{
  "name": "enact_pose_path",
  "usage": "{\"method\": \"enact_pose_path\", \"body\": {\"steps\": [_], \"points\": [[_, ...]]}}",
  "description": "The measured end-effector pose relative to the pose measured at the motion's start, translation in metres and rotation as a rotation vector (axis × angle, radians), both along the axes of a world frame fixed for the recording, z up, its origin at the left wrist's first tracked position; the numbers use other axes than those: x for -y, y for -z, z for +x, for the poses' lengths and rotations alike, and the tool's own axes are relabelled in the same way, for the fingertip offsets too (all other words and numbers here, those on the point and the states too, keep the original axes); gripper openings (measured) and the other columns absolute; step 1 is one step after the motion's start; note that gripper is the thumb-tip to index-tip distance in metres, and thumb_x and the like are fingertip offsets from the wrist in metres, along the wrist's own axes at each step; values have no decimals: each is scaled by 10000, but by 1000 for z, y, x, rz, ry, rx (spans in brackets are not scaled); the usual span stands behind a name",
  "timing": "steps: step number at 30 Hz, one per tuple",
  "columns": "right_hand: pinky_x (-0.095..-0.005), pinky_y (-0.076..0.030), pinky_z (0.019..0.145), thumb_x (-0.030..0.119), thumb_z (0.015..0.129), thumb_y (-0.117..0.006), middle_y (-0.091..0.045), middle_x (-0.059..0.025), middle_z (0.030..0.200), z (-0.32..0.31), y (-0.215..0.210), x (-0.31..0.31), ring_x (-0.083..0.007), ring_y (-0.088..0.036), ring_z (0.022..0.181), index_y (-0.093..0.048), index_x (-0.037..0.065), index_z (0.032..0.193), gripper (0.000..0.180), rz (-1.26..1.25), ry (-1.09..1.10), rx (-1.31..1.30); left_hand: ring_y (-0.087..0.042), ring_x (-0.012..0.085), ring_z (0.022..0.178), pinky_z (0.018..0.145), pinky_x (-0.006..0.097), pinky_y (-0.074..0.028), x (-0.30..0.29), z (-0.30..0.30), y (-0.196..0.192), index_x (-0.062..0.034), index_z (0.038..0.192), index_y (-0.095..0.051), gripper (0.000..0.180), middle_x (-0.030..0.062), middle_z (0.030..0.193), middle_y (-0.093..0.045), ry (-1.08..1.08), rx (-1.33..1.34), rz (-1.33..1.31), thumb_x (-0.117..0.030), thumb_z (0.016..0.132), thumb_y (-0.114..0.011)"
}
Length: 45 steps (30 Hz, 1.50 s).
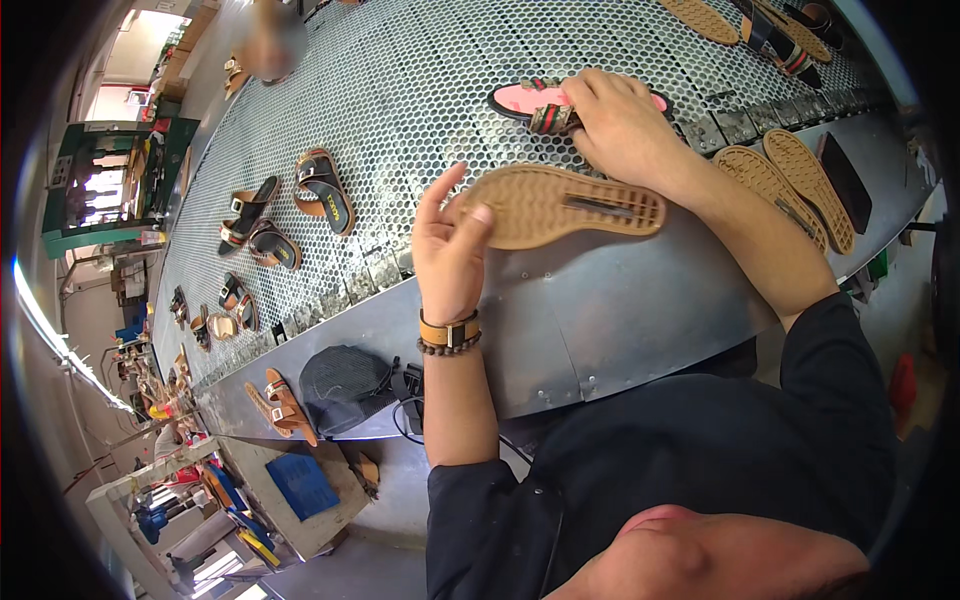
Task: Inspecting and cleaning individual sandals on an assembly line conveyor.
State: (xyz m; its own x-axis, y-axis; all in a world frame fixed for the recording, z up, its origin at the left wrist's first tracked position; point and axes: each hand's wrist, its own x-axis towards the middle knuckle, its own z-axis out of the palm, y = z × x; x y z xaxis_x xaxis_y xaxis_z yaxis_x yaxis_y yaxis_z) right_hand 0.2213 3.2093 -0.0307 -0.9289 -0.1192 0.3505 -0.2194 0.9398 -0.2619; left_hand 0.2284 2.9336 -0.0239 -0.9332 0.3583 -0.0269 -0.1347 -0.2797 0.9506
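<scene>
My left hand is closed on a tan shoe sole, gripping its rounded end between thumb and fingers. The sole's patterned tread faces up, with a dark slotted patch near its narrower end. Farther off, my right hand grips a sandal that lies on a perforated metal surface. That sandal has a pink footbed, a dark edge and patterned straps with a green and red stripe. My fingers cover its middle, and part of the footbed shows beyond them on the right.
Several tan soles lie on the metal ledge at right. Finished dark sandals stand on the perforated surface at left. A dark mesh cap and brown sandals rest on the ledge's left part. More sandals lie far right.
</scene>
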Motion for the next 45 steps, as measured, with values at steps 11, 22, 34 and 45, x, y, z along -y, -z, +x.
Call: {"method": "enact_pose_path", "body": {"steps": [11, 22, 34, 45], "points": [[-489, -435, 1059, 298, 1005, -645, -614, -131, 1286, -8, 8, -19, -316, -570, 1250, -581, 49, 1323, 409, -34, -160, -76, -668, 284, 1176, 1012, 471, -568, 2, -4, 16, -10, 1358, -591, 504, 167, 1270, -680, -34, 56, 575, -412, 1130, -388], [-265, -534, 825, 213, 1102, -535, -715, -29, 1031, 17, -37, -1, -88, -662, 931, -639, -20, 1252, 296, -1310, -467, 578, -619, 341, 1145, 1063, 539, -493, -26, 8, 12, 17, 1253, -617, 590, 178, 1200, -671, -206, 119, 618, -425, 1095, -258], [-335, -653, 743, 302, 1107, -534, -591, 12, 766, 53, -23, 32, -86, -676, 694, -573, 33, 877, 356, -1512, -398, 1009, -731, 338, 1038, 905, 447, -624, -47, 15, 2, 88, 1178, -634, 245, 251, 1119, -725, -278, -213, 406, -56, 1015, -521], [-233, -478, 591, 165, 1115, -486, -667, 19, 801, 61, -33, 26, -22, -569, 668, -682, -28, 987, 304, -1357, -313, 938, -690, 407, 1072, 931, 598, -614, -61, 20, 6, 110, 1163, -596, 317, 271, 1116, -676, -222, -246, 433, -146, 1044, -453]]}}
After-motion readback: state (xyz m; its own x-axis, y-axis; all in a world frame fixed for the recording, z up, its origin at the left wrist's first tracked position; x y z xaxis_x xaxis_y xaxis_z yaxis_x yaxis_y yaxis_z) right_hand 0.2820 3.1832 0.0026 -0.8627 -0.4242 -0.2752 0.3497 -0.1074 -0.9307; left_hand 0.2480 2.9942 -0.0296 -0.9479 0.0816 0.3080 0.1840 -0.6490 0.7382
